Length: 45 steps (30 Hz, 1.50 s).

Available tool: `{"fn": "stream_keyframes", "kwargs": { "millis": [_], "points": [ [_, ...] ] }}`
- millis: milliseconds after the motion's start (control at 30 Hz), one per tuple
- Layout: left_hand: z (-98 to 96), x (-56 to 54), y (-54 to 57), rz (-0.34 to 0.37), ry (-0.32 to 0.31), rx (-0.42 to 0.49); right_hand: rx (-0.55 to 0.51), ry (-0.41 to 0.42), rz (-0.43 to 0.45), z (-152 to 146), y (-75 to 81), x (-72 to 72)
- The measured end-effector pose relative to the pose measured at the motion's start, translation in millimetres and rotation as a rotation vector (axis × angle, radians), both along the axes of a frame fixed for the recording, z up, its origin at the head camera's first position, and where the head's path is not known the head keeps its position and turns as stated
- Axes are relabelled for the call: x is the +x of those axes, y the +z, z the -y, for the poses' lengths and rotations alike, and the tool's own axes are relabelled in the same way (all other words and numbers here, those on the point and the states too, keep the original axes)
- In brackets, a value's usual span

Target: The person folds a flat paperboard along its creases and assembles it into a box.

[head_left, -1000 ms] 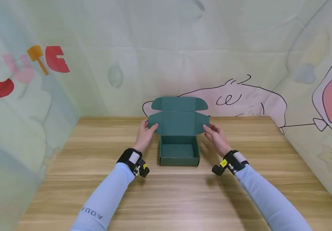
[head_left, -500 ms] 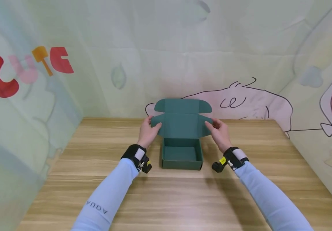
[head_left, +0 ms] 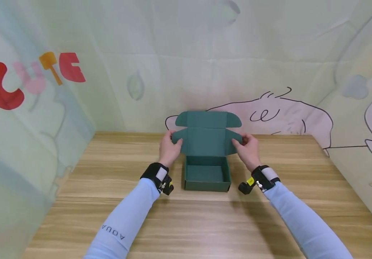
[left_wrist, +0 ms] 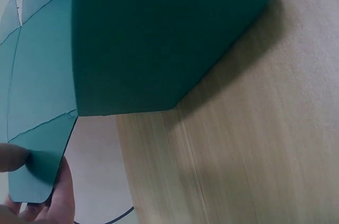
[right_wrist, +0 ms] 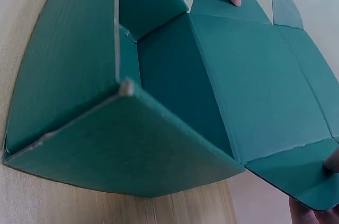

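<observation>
A dark green cardboard box (head_left: 207, 186) sits on the table with its lid (head_left: 206, 141) raised upright at the back. The inside shows bare green cardboard. My left hand (head_left: 169, 148) pinches the lid's left side flap (left_wrist: 39, 173), thumb on the inner face and fingers behind. On the other side, my right hand (head_left: 248, 149) pinches the right side flap (right_wrist: 296, 173) the same way. Above the lid panel, the front tuck flap (head_left: 207, 119) stands up with its two rounded ears spread outward.
The wood-grain table (head_left: 199, 226) extends in front of the box and to both sides. Behind it hangs a printed cloth backdrop (head_left: 179, 72) with cartoon drawings, close to the lid's top. Both wrists carry strapped cameras near the box's sides.
The right hand has closed its pinch on the right flap and moved slightly inward. The left hand keeps its pinch. The whole view has shifted slightly, so the box appears further right.
</observation>
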<state>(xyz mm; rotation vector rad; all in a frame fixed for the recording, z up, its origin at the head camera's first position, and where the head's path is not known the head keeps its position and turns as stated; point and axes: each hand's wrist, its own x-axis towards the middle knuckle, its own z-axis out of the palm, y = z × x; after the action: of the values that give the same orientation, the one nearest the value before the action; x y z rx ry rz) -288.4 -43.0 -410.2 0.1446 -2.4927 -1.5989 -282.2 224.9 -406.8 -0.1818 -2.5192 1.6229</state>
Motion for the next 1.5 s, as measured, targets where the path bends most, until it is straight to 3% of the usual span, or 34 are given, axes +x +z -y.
{"fn": "stream_keyframes", "kwargs": {
  "millis": [267,400,567,800,1000,1167,1400,1500],
  "points": [
    [-7.7,5.1,3.7,-0.022,-0.016,-0.020,0.035,-0.021,-0.048,-1,2.8,2.9],
    [-9.4,7.4,4.1,-0.025,0.004,-0.043,0.067,-0.013,-0.091,4,-0.9,4.4],
    [-14.7,10.6,5.0,-0.021,-0.015,-0.082,0.091,-0.011,-0.130,12,-6.9,8.6],
    [-20.5,14.1,8.0,-0.057,-0.024,-0.037,0.104,0.014,-0.186,23,-7.5,12.3],
    [-22.0,15.2,6.7,-0.030,-0.038,0.010,0.075,0.020,-0.173,25,-6.1,14.7],
    [-21.3,17.3,8.2,0.021,-0.047,0.040,-0.026,0.024,-0.125,22,-2.0,13.1],
    [-22.1,18.3,10.7,0.031,-0.071,0.047,-0.342,0.089,0.048,14,4.2,9.3],
    [-22.0,18.5,11.0,0.034,-0.082,0.037,-0.419,0.136,0.091,12,5.9,9.6]
  ]
}}
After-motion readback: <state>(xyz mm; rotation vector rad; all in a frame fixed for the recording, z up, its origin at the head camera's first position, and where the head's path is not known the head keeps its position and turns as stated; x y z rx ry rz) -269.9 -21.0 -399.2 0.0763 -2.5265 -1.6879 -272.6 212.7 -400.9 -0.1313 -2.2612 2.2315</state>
